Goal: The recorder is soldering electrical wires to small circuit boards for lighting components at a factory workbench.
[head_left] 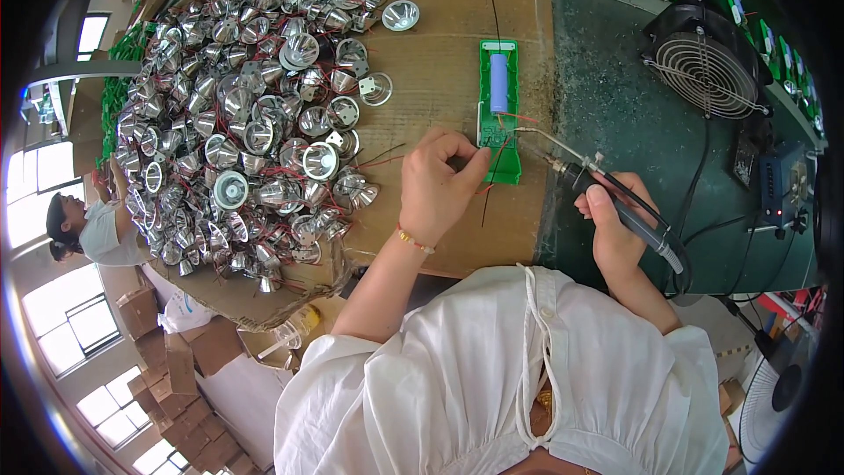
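Note:
A green plastic housing lies in front of me on the cardboard, with a purple cylindrical battery cell and a small green circuit board in it. My left hand is at the housing's left edge, thumb and fingertips pinched on what looks like a thin wire by the board. Red and black wires stick out around it. In my right hand is a soldering iron, gripped like a pen. A thin bent metal tube fixed along the iron reaches over to the board.
A big heap of silvery reflector cups with red and black wires covers the left side. One loose reflector lies apart from it. At the right stand a fan with a wire guard and a blue control box. Cables trail over the green mat.

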Action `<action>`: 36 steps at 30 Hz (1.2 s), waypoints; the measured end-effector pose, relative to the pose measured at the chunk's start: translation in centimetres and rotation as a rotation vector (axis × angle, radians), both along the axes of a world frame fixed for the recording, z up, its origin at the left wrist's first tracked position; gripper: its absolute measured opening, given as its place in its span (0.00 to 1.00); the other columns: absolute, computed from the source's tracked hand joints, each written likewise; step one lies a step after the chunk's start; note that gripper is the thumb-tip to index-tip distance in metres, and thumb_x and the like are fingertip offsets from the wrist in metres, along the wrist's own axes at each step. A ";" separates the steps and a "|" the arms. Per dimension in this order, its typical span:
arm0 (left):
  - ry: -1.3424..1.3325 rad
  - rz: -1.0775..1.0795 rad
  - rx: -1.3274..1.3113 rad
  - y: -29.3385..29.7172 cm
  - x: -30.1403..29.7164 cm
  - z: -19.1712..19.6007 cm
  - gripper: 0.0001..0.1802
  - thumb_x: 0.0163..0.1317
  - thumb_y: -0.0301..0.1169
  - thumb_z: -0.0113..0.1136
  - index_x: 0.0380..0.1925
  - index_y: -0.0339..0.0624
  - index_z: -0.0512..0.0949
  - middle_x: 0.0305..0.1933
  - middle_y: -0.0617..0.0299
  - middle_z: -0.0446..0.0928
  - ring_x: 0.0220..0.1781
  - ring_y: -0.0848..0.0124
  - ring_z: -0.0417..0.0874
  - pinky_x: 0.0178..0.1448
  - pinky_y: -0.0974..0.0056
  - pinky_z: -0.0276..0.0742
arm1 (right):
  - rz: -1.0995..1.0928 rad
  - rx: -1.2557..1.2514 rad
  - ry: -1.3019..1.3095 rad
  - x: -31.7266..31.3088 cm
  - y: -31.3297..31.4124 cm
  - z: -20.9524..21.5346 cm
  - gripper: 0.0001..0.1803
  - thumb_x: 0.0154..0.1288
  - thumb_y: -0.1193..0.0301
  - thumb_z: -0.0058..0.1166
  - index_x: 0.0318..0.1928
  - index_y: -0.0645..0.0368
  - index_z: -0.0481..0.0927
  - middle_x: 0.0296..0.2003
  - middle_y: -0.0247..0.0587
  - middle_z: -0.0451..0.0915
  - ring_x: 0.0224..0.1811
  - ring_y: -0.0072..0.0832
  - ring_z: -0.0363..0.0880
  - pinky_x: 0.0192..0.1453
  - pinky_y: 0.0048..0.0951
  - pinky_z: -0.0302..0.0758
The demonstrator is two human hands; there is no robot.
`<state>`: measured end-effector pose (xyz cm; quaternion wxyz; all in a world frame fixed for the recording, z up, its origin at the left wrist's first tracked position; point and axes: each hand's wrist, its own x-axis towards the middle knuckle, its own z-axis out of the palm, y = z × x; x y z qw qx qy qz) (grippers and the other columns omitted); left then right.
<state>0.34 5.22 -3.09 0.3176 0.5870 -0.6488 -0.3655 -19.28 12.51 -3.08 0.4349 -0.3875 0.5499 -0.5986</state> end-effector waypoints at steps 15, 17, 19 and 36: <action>0.195 -0.033 -0.117 1.3 1.9 0.7 0.08 0.52 0.24 0.62 0.33 0.34 0.79 0.36 0.61 0.75 0.32 0.77 0.76 0.34 0.74 0.72 | 0.021 0.034 -0.064 -0.8 0.9 -0.1 0.09 0.56 0.75 0.56 0.35 0.69 0.73 0.25 0.42 0.78 0.27 0.21 0.77 0.32 0.20 0.74; 0.128 -0.062 -0.179 0.0 0.9 0.8 0.08 0.50 0.25 0.64 0.30 0.35 0.80 0.35 0.60 0.74 0.30 0.75 0.75 0.31 0.73 0.71 | 0.019 0.036 -0.056 -0.7 0.8 -0.2 0.09 0.56 0.75 0.56 0.35 0.69 0.73 0.25 0.42 0.78 0.27 0.21 0.77 0.32 0.20 0.74; -0.019 -0.158 -0.190 -1.0 0.2 0.8 0.08 0.47 0.27 0.66 0.29 0.37 0.80 0.32 0.59 0.73 0.27 0.73 0.75 0.30 0.71 0.72 | 0.020 0.033 -0.046 -0.7 0.7 -0.2 0.10 0.56 0.75 0.56 0.35 0.69 0.73 0.25 0.42 0.78 0.27 0.21 0.77 0.32 0.20 0.74; 0.137 0.077 0.212 0.4 0.5 0.8 0.07 0.52 0.29 0.63 0.24 0.35 0.79 0.20 0.62 0.75 0.18 0.76 0.76 0.23 0.71 0.68 | 0.070 0.017 0.050 -0.4 0.1 -0.3 0.09 0.57 0.74 0.55 0.36 0.67 0.73 0.25 0.40 0.76 0.25 0.20 0.75 0.31 0.20 0.74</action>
